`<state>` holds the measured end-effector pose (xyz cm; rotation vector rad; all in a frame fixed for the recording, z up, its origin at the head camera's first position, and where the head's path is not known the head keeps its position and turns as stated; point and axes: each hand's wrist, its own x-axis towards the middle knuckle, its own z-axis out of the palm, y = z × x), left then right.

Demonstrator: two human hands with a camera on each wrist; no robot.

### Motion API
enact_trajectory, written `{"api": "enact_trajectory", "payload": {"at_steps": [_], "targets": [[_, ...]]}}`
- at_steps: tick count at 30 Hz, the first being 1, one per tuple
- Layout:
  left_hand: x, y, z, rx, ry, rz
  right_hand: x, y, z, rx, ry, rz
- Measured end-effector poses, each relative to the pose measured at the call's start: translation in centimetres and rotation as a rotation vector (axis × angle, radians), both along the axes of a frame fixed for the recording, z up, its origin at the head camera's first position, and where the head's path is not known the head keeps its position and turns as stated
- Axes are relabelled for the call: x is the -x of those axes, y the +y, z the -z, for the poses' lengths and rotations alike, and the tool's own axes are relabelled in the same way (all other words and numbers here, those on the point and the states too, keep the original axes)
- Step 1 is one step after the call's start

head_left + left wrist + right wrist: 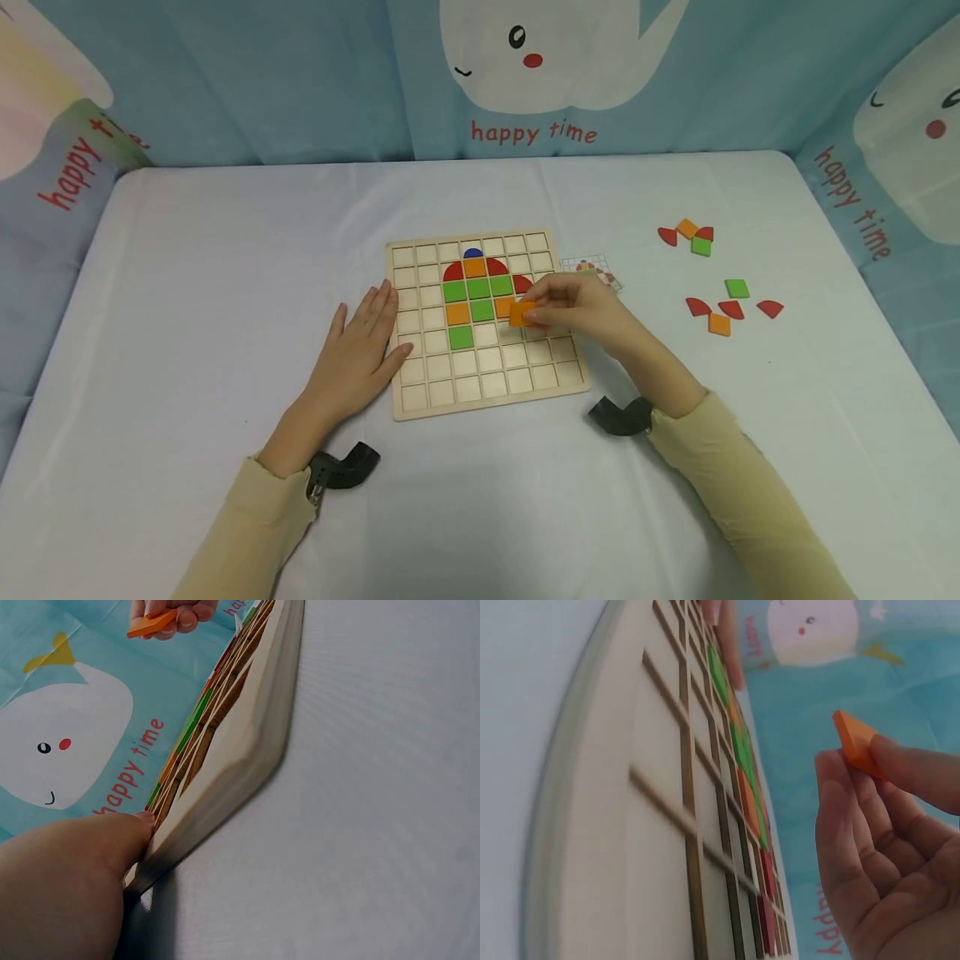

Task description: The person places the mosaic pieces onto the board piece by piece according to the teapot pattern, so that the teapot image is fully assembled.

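Note:
An orange square tile (521,314) is pinched between the thumb and fingers of my right hand (581,310), raised over the right part of the wooden grid board (438,392). The right wrist view shows the same orange tile (859,742) held at its edge. My left hand (354,357) lies with straight fingers along the board's left edge, the thumb (112,836) on its rim. Set into the board's cells are green squares (477,288), orange squares (457,313), red quarter-circles (453,271) and a blue half-round piece (473,252).
A small printed pattern card (600,268) lies at the board's right side, partly behind my right hand. Farther right on the white cloth (480,492) are loose tiles in two groups: red quarter-circles (770,309), orange squares (719,324) and green squares (737,288). A blue printed curtain (315,83) borders the table.

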<state>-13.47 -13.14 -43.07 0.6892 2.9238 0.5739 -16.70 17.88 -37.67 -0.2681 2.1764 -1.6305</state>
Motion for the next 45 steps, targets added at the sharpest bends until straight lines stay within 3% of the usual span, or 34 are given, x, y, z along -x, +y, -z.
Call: {"api": "enact_trajectory", "payload": {"at_steps": [13,28,45], "targets": [[-0.1,-0.1,0.0,-0.007,-0.003,0.0,-0.4,-3.4,0.3,-0.02,-0.034,-0.07],[0.2,0.0,0.3,-0.004,0.001,0.005,-0.1,-3.1,1.1,-0.052,-0.056,-0.066],[0.1,0.0,0.3,-0.011,0.007,0.0,0.3,-3.1,2.0,-0.188,0.046,-0.099]]}}
